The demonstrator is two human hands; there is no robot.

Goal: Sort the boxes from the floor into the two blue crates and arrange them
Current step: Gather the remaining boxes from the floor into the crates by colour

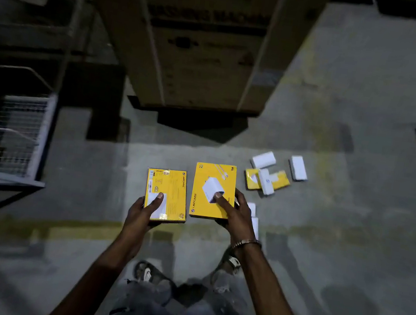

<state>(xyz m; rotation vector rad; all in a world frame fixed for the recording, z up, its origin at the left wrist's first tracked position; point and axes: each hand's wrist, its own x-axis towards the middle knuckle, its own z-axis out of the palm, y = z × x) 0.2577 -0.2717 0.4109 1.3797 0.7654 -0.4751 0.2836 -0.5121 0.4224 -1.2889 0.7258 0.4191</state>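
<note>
A tall cardboard appliance carton [199, 38] stands at the far centre of a dim concrete floor [353, 124]. A blue crate [21, 136], possibly mesh-sided, sits far left. Near centre, the left hand [141, 212] grips a yellow Lapcare box [167, 194]; the right hand [236, 214] grips a yellow charger box [213, 190]. Small white boxes [264, 160] lie scattered on the floor to the right.

Head-worn wide view, looking steeply down, close over floor [321, 253]

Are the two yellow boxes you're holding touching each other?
Apart. The head view shows a strip of floor between the box in the left hand and the box in the right hand.
</note>
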